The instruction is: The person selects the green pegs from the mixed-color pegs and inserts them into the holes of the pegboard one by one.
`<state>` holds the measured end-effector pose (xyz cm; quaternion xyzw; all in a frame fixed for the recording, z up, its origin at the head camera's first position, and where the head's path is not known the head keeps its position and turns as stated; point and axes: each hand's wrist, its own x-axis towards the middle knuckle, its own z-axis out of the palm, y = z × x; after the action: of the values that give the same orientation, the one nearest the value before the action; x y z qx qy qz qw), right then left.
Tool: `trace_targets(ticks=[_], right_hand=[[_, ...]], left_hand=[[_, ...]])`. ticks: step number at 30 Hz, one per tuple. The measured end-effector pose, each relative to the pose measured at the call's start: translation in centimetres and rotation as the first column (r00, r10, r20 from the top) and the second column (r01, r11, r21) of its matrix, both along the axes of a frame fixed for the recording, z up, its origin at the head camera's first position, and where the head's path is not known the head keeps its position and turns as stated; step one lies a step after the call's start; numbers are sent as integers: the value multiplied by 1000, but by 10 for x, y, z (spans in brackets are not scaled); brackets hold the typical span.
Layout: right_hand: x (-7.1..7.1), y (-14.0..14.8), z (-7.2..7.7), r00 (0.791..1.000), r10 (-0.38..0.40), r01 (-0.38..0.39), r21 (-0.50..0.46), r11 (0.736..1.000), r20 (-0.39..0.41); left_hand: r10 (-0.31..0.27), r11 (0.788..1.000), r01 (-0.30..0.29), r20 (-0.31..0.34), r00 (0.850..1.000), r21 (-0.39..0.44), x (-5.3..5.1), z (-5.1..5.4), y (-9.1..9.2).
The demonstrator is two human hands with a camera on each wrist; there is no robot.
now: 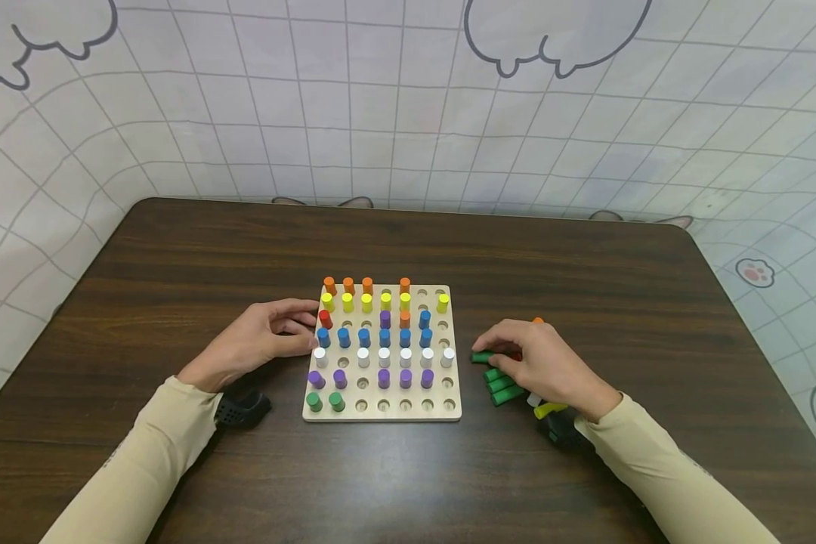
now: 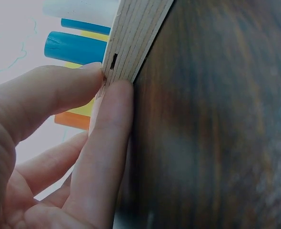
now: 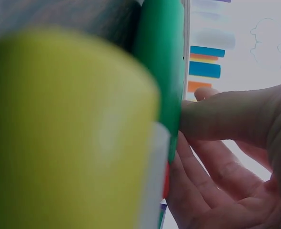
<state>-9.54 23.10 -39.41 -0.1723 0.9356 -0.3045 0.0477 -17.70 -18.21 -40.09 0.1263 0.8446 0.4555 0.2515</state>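
Observation:
A square wooden pegboard (image 1: pixel 374 417) lies on the table with rows of orange, yellow, blue, white and purple pegs. Two green pegs (image 1: pixel 337 402) stand in its nearest row. At the board's left edge my left hand (image 1: pixel 261 338) holds on with thumb and finger; the left wrist view shows both tips on the layered wood edge (image 2: pixel 126 43). My right hand (image 1: pixel 544 361) is over the loose pegs to the right. It pinches a lying green peg (image 1: pixel 480 357) between fingertips and thumb, though the contact is partly hidden.
Several loose green pegs (image 1: pixel 506 395) lie side by side beneath my right hand. Near its wrist are a yellow peg (image 1: pixel 549 409) and a white peg (image 1: pixel 533 400). An orange end (image 1: pixel 538 320) pokes out behind the knuckles. A patterned cloth (image 1: pixel 408 113) hangs beyond the table (image 1: pixel 408 483).

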Motion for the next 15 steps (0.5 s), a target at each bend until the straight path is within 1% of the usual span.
trace_targets(ticks=[15], right_hand=[[1, -3, 0, 1000, -10, 10, 28, 1000, -7]], left_hand=[[-4, 1000, 4, -4, 1000, 8, 0, 1, 0]])
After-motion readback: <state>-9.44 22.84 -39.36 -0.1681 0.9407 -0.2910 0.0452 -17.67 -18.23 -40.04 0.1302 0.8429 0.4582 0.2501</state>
